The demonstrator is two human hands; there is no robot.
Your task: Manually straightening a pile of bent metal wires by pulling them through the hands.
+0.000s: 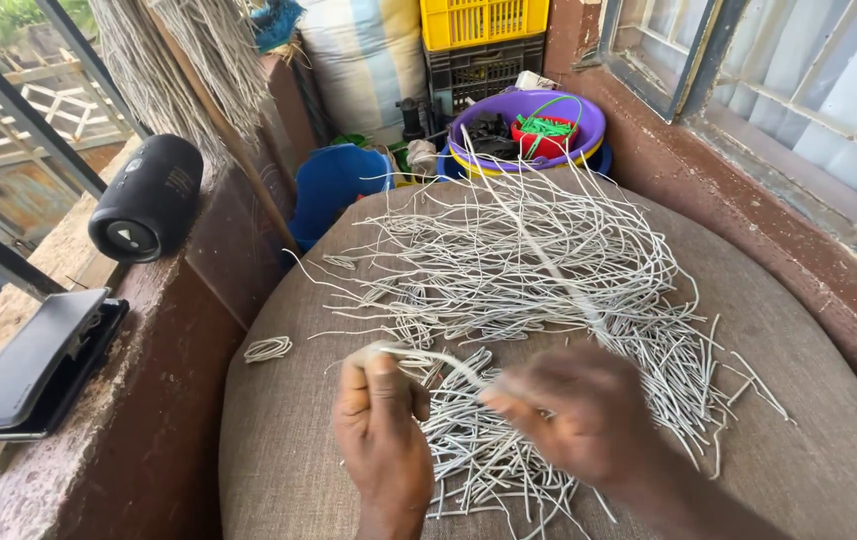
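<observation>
- Pale grey-white cord, thin and stiff-looking, lay in a loose pile [519, 290] spread over the middle of a round brown burlap-covered surface [289, 440].
- The left hand [381, 425] was closed around one end of a single strand [429, 360], thumb and fingers clamped on it, with the gripped end poking out just left of the thumb.
- From that grip the strand ran to the right and slightly downward toward the right hand [574, 410], so its near part lay roughly crosswise between the two hands.
- Beyond the right hand a blurred length of cord rose away and to the left over the pile; whether it was the same strand could not be told for sure.
- The right hand was smeared by motion; its fingers looked curled at the strand, but whether they pinched it or only brushed it could not be told.
- The right hand sat nearer the bulk of the pile; the left was nearer the surface's left side, where a small separate coil [268, 348] lay well apart from the rest.
- On the ledge to the left rested a black cylindrical speaker [146, 198] and a dark flat case [34, 365].
- Behind the pile stood a purple basin [529, 128] with a red bowl of green cord inside, a blue tub [334, 185] beside it, and a yellow crate [484, 20] above.
</observation>
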